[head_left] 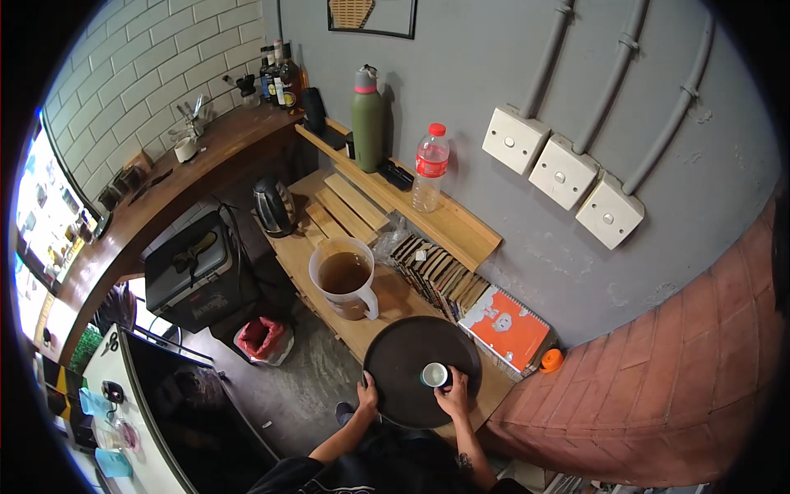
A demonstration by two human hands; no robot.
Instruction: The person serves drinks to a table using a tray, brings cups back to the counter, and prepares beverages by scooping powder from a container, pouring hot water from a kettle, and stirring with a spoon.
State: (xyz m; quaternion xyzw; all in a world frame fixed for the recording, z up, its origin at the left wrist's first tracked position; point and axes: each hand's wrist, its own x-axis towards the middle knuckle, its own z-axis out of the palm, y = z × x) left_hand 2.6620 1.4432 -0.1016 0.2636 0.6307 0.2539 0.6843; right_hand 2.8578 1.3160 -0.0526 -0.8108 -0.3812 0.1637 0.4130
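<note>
A round dark tray (399, 354) lies at the near end of the wooden bench, in front of my body. My left hand (368, 393) is closed on its left rim. Over the right part of the tray, my right hand (452, 395) grips a small cup (434, 375) with a pale inside and a dark outside; whether the cup touches the tray I cannot tell. Just beyond the tray stands a large translucent plastic pitcher (370, 303) with brown liquid in it, its handle turned toward the tray.
A row of small books or cases (436, 276) and an orange notebook (504, 329) line the wall side. Farther back are a black kettle (274, 206), a green bottle (367, 123) and a clear bottle (429, 169). A lined bin (263, 339) stands on the floor left; a brick wall (625, 403) bounds the right.
</note>
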